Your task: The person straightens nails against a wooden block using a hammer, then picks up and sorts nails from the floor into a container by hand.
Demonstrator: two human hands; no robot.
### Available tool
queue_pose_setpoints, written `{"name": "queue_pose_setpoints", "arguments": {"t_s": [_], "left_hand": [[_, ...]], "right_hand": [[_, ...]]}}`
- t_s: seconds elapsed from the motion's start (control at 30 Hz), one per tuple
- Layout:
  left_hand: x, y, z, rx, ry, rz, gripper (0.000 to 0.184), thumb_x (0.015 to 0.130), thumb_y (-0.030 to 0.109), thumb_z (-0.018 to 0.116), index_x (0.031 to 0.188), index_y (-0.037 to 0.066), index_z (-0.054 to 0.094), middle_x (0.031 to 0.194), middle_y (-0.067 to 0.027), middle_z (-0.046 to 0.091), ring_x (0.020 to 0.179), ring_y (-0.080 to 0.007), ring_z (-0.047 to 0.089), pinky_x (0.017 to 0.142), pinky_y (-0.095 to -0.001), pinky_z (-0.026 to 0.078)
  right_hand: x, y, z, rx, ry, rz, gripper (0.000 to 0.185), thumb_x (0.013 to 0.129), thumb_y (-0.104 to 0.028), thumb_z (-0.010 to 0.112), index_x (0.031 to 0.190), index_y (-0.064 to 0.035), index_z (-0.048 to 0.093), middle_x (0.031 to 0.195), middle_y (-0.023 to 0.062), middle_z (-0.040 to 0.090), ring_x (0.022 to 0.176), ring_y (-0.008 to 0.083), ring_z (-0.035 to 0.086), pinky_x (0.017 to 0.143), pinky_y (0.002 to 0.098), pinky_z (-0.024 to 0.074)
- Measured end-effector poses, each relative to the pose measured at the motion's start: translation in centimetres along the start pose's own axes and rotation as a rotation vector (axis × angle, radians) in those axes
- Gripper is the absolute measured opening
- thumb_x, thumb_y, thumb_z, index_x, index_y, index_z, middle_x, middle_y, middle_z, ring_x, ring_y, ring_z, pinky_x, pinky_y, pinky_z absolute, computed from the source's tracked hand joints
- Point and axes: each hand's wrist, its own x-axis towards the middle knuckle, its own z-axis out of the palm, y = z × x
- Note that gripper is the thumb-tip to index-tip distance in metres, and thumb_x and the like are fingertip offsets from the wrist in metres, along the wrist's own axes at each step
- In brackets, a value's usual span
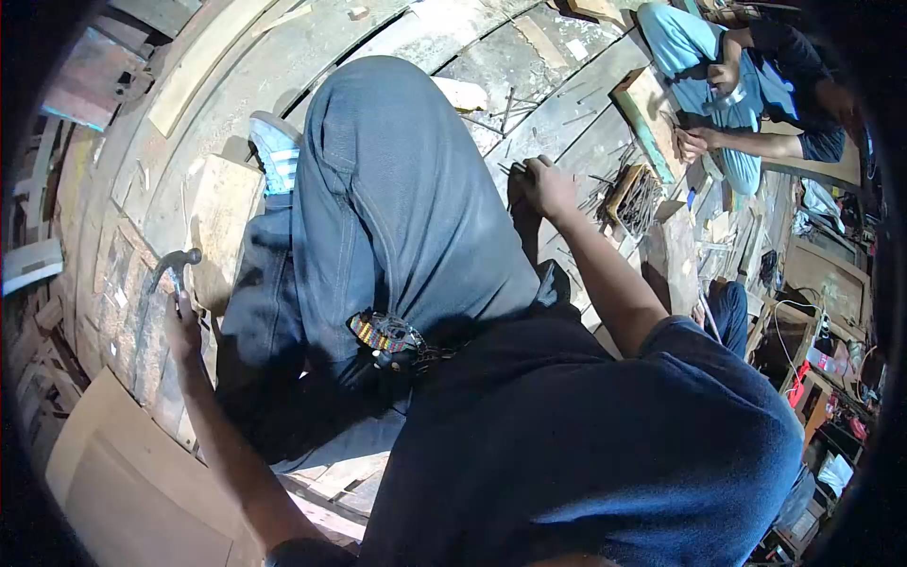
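A claw hammer point(174, 266) is in my left hand point(183, 326), its dark curved head pointing up beside a pale wooden block point(225, 213). The fingers of that hand are wrapped round the handle, low at the left of my bent leg. My right hand point(550, 187) is beyond my knee, just above the plank floor, with its fingers curled together. Whatever those fingers hold, if anything, is too small to make out. Close by on the right, loose nails point(595, 200) lie scattered, and more fill a small wooden box point(624, 194).
At the upper right a co-worker's hands point(709, 137) work over a green-edged wooden board point(647, 123). A wooden block point(675, 260) stands behind my right forearm. Wooden panels point(132, 482) lie at the lower left. Cluttered shelves point(831, 378) line the right side.
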Motion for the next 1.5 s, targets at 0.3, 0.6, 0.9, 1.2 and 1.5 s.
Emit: {"name": "queue_pose_setpoints", "arguments": {"t_s": [0.3, 0.6, 0.9, 1.2, 1.5], "left_hand": [[0.1, -0.6, 0.5, -0.117, 0.036, 0.010, 0.038, 0.094, 0.035, 0.040, 0.101, 0.000, 0.054, 0.071, -0.0107, 0.053, 0.059, -0.0181, 0.051, 0.055, -0.0329, 0.039], [0.5, -1.4, 0.4, -0.103, 0.000, -0.015, 0.043, 0.093, 0.038, 0.043, 0.109, 0.000, 0.054, 0.076, -0.0135, 0.056, 0.064, -0.0199, 0.054, 0.058, -0.0342, 0.042], [0.2, -0.5, 0.3, -0.025, 0.020, 0.022, 0.041, 0.093, 0.037, 0.042, 0.101, -0.001, 0.054, 0.073, -0.0137, 0.055, 0.061, -0.0206, 0.053, 0.056, -0.0350, 0.041], [0.0, 0.0, 0.0, 0.042, 0.009, 0.011, 0.037, 0.093, 0.034, 0.042, 0.100, -0.001, 0.053, 0.065, -0.0100, 0.051, 0.056, -0.0164, 0.050, 0.052, -0.0319, 0.039], [0.0, -0.1, 0.2, 0.015, 0.058, -0.006, 0.038, 0.093, 0.034, 0.043, 0.101, -0.001, 0.054, 0.066, -0.0119, 0.053, 0.056, -0.0173, 0.050, 0.052, -0.0324, 0.039]], "right_hand": [[0.2, 0.5, 2.2, -0.011, -0.024, -0.065, 0.034, 0.084, -0.022, 0.053, 0.114, -0.0075, 0.045, 0.103, 0.0173, 0.058, 0.087, 0.0380, 0.060, 0.068, 0.0466, 0.0480], [2.1, 3.7, 0.9, 1.506, 0.025, 0.298, 0.025, 0.090, -0.018, 0.049, 0.106, 0.0004, 0.052, 0.088, 0.0073, 0.062, 0.073, 0.0156, 0.059, 0.067, 0.0294, 0.0466], [3.9, 5.3, -1.9, 2.341, -0.089, 0.289, 0.013, 0.081, -0.012, 0.043, 0.093, -0.0070, 0.044, 0.073, 0.0052, 0.049, 0.066, 0.0198, 0.051, 0.066, 0.0351, 0.0497], [5.9, 3.8, -2.0, 2.599, -0.267, 0.121, 0.026, 0.079, -0.004, 0.043, 0.105, 0.0003, 0.047, 0.078, 0.0060, 0.047, 0.057, 0.0126, 0.043, 0.054, 0.0251, 0.0395], [7.3, 2.5, -2.2, 2.167, 0.267, 0.296, 0.020, 0.086, -0.023, 0.061, 0.076, -0.0107, 0.049, 0.057, -0.0029, 0.037, 0.053, 0.0115, 0.038, 0.051, 0.0268, 0.0332]]}}
